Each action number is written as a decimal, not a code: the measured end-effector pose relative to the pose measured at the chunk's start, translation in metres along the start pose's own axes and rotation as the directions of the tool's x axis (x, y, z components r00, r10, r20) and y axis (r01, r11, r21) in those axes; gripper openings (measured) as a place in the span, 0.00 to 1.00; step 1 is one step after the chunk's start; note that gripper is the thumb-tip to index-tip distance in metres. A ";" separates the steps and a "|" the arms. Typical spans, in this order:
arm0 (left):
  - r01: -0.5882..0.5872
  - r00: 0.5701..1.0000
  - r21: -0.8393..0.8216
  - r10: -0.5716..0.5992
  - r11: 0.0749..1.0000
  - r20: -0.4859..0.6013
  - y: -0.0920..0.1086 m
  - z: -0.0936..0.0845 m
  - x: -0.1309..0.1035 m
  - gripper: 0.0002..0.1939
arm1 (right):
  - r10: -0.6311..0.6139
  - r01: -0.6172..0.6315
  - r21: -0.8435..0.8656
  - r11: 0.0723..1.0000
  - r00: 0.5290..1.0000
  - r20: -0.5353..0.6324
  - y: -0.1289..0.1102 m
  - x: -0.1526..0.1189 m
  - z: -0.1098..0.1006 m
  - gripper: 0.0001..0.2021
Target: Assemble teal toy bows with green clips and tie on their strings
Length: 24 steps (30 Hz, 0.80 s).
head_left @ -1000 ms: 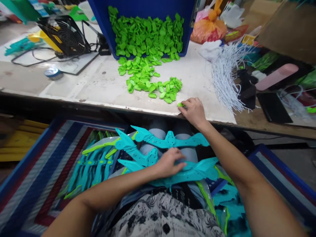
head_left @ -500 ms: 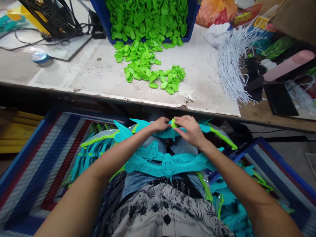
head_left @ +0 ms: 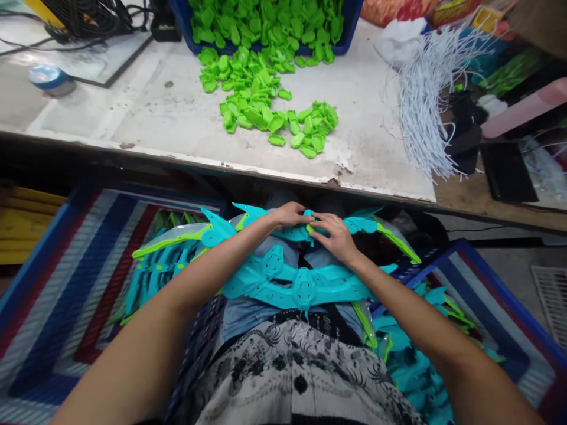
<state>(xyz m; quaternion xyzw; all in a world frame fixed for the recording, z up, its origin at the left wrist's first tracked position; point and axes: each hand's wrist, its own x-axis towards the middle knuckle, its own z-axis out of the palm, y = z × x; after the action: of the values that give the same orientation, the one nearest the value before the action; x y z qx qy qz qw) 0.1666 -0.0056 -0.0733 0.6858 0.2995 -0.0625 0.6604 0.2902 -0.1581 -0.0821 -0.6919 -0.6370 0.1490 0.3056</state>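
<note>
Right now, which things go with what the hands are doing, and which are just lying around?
With the work:
left hand, on the far turquoise bow shape
right hand, pinching a small green piece
probably the loose green pieces and blue bin

Seemingly just lying around:
white strings
flat black thing
pink thing
round tub

Workshop: bench [head_left: 155, 130], heaped plastic parts [head_left: 254, 109]
</note>
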 end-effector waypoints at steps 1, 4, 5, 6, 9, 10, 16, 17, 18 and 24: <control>-0.001 1.000 -0.008 0.001 1.000 -0.014 0.000 0.001 0.000 0.19 | 0.078 -0.077 0.062 0.995 0.997 -0.016 0.001 0.000 0.002 0.14; 0.028 0.999 -0.011 -0.028 1.000 -0.032 0.000 0.002 -0.001 0.14 | 0.296 -0.307 0.175 0.935 0.951 0.088 0.006 0.007 0.004 0.25; 0.033 0.999 -0.013 -0.034 0.999 -0.037 0.000 0.003 -0.001 0.12 | 0.337 -0.363 0.180 0.914 0.928 0.158 0.008 0.012 0.003 0.28; 0.034 0.998 -0.020 -0.035 0.999 -0.047 0.000 0.004 -0.001 0.10 | 0.364 -0.405 0.172 0.898 0.904 0.225 0.010 0.018 0.003 0.30; 0.013 0.996 -0.049 -0.017 0.999 -0.091 0.000 0.004 -0.002 0.08 | 0.426 -0.481 0.110 0.870 0.844 0.325 0.015 0.035 0.005 0.35; 0.009 0.995 -0.051 -0.014 0.999 -0.099 0.000 0.004 -0.003 0.08 | 0.438 -0.491 0.090 0.867 0.834 0.335 0.015 0.038 0.007 0.36; 0.037 0.997 -0.044 -0.040 0.998 -0.073 -0.001 -0.006 -0.009 0.16 | 0.197 -0.196 -0.020 0.980 0.969 0.151 -0.011 0.026 -0.006 0.24; 0.029 0.997 -0.009 -0.030 1.000 -0.070 -0.002 -0.009 -0.008 0.17 | 0.116 -0.113 -0.056 0.992 0.991 0.061 -0.013 0.024 -0.019 0.18; 0.017 0.997 0.038 -0.014 0.999 -0.070 -0.002 -0.011 -0.007 0.19 | 0.057 -0.062 -0.108 0.992 0.997 -0.051 -0.013 0.022 -0.035 0.13; -0.024 0.980 0.255 0.073 0.967 -0.183 0.001 -0.020 -0.002 0.24 | 0.272 -0.518 -0.499 0.695 0.832 -0.484 0.046 0.029 -0.173 0.14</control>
<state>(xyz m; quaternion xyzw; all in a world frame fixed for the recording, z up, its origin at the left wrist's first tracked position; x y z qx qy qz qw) 0.1594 0.0126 -0.0687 0.7740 0.3341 -0.0179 0.5375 0.4334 -0.1707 0.0282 -0.8899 -0.4123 -0.1360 0.1402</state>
